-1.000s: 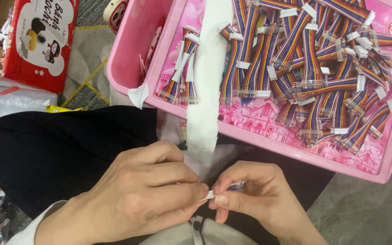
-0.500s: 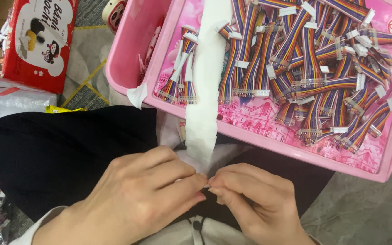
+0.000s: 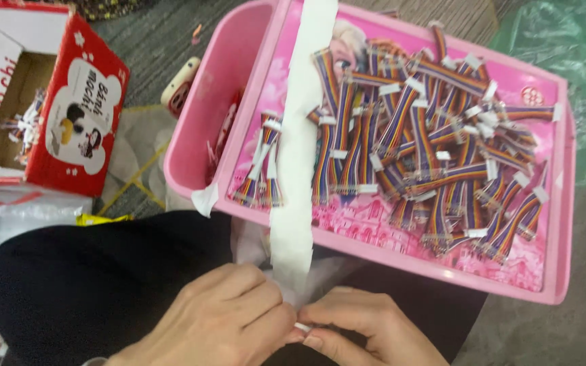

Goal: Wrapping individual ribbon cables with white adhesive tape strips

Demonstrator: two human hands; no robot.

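Observation:
My left hand (image 3: 228, 318) and my right hand (image 3: 367, 332) meet fingertip to fingertip over my lap, pinching a small cable piece with a white end (image 3: 302, 327) between them. Most of that piece is hidden by my fingers. A long strip of white tape (image 3: 300, 156) runs from the pink tray (image 3: 557, 224) down to my hands. The tray holds several short rainbow ribbon cables (image 3: 435, 149) with white tape bands, piled on the right, and a few cables (image 3: 262, 173) left of the strip.
A red and white cardboard box (image 3: 69, 129) stands open at the left with more cables inside. A pink tub (image 3: 205, 122) sits beside the tray. Green plastic (image 3: 578, 61) lies at the far right, clear plastic bags (image 3: 15, 224) at the left. My black-clad leg (image 3: 96, 285) fills the lower left.
My hands have closed together over the small cable piece, hiding most of it. The view has shifted so the tray sits a little lower and more of it shows.

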